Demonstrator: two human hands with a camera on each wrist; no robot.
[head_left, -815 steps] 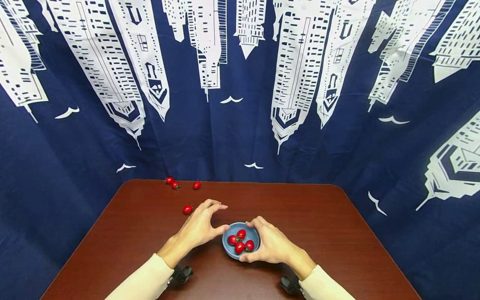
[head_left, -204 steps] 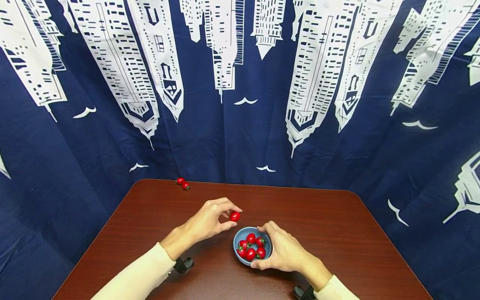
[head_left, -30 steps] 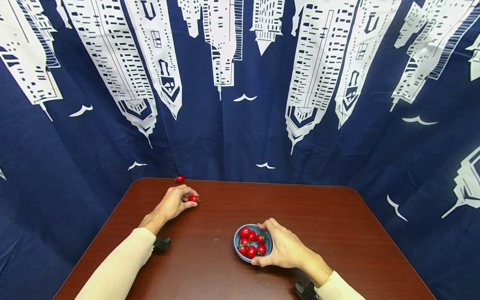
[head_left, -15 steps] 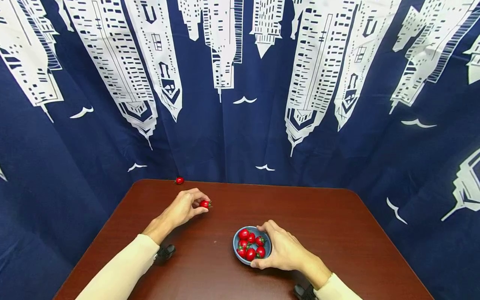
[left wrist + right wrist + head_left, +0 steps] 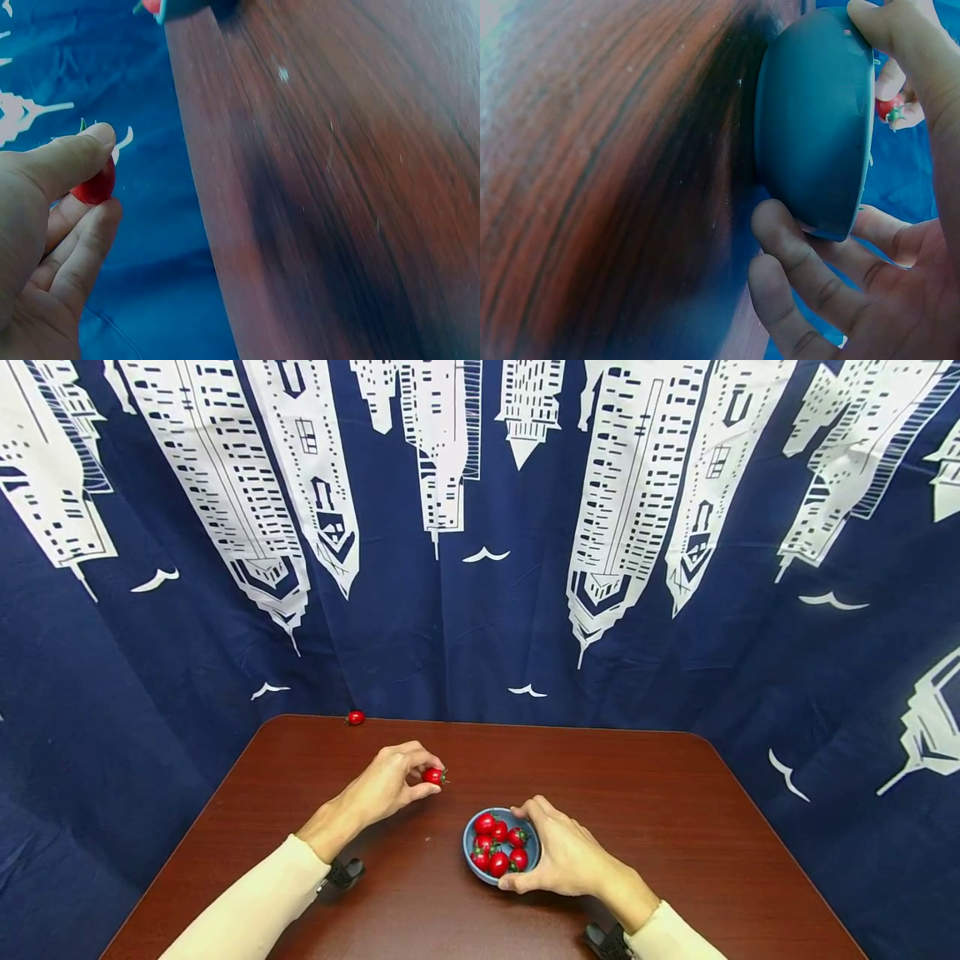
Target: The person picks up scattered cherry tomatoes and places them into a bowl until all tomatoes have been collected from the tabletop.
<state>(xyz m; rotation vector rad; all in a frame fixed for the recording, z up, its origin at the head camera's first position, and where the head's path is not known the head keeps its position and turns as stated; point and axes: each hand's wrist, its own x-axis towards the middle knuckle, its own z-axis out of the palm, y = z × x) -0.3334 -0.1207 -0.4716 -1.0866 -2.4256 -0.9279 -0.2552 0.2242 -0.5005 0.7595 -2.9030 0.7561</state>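
In the head view my left hand (image 5: 386,787) pinches a red cherry tomato (image 5: 432,776) above the table, to the upper left of a bowl. The left wrist view shows this tomato (image 5: 97,184) between thumb and fingertips, green stem end up. My right hand (image 5: 566,853) holds the small blue bowl (image 5: 467,853) from its right side, thumb at the near rim and fingers at the far rim. Several cherry tomatoes (image 5: 498,863) lie inside. Seen from the right wrist, the bowl's outer wall (image 5: 814,124) hides its contents.
One more cherry tomato (image 5: 356,717) lies at the far left edge of the brown wooden table (image 5: 637,793). Behind the table hangs a dark blue cloth (image 5: 480,635) with white building prints.
The two tomatoes at the far left edge have become one, and the bowl holds more. Over the last second my left hand carries its tomato rightward, nearer the bowl; my right hand stays put.
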